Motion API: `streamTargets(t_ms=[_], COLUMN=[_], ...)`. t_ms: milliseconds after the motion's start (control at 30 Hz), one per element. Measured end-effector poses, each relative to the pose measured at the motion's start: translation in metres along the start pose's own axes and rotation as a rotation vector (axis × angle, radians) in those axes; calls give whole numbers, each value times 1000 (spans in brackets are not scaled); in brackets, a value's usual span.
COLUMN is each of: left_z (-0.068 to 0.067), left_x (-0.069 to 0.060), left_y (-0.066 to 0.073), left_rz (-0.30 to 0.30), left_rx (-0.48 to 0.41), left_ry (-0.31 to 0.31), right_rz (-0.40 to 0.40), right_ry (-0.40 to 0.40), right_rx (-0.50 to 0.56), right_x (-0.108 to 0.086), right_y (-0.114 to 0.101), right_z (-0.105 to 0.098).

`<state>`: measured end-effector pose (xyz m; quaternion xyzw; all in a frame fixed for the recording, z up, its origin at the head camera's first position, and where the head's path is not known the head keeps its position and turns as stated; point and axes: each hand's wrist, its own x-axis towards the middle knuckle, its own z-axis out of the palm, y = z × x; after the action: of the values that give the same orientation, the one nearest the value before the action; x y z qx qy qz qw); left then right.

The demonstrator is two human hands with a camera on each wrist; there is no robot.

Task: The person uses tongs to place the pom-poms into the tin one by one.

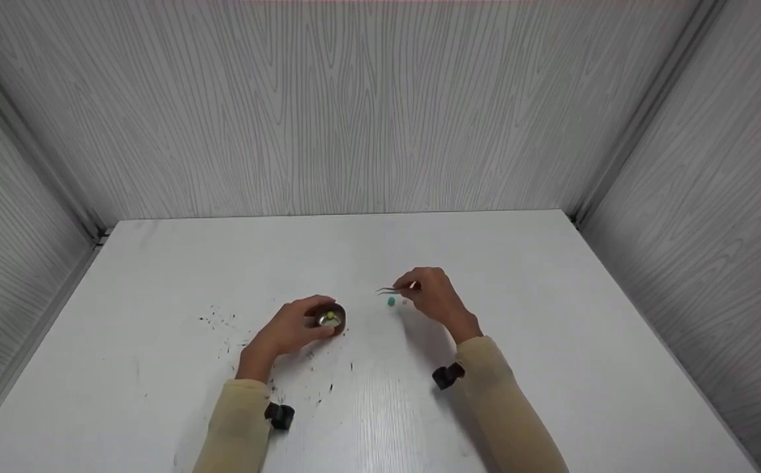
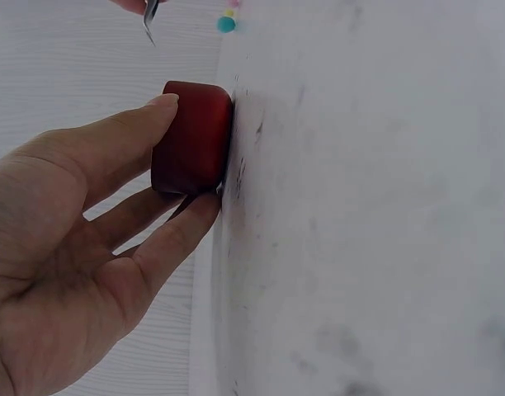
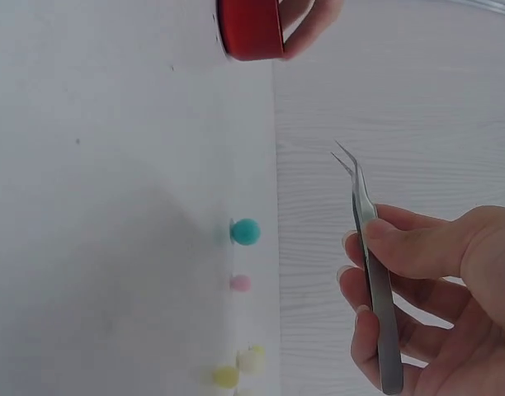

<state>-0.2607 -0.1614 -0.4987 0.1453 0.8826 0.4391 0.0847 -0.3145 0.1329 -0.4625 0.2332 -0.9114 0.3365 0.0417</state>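
Observation:
My left hand (image 1: pixel 290 326) holds a small red cup (image 2: pixel 193 136) by its sides, thumb on one side and fingers on the other. The cup stands on the table; in the head view a yellow pom-pom (image 1: pixel 331 315) shows inside its shiny silver interior. To the right, my right hand (image 1: pixel 438 299) pinches bent-tip metal tweezers (image 3: pixel 375 289) above the table. Their points are slightly apart with nothing between them. Below the tweezers lies a teal pom-pom (image 3: pixel 246 232), with a smaller pink pom-pom (image 3: pixel 241 283) beside it.
More pom-poms, including a yellow one (image 3: pixel 226 377) and a whitish one (image 3: pixel 250 361), show low in the right wrist view. Dark marks (image 1: pixel 218 318) speckle the white table (image 1: pixel 222 249) at left. Grey wood-grain panels (image 1: pixel 327 112) enclose the back and sides.

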Motion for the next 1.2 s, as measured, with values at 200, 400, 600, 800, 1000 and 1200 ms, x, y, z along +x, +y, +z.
streamTargets(t_ms=[200, 400, 600, 800, 1000, 1200], left_z=[1, 2, 1, 0, 1, 0], left_x=[0, 2, 2, 2, 1, 2], left_y=[-1, 0, 0, -2, -2, -5], left_rz=[-4, -20, -21, -12, -11, 24], left_rx=[17, 16, 16, 23, 11, 11], left_ry=[7, 17, 14, 12, 13, 10], right_rz=[15, 55, 92, 132, 147, 134], right_ry=[31, 35, 27, 17, 0, -15], right_rx=[-19, -20, -48, -53, -81, -97], right_x=[-1, -2, -1, -1, -1, -3], right_y=[8, 14, 19, 21, 24, 24], right_z=[-7, -9, -9, -8, -5, -5])
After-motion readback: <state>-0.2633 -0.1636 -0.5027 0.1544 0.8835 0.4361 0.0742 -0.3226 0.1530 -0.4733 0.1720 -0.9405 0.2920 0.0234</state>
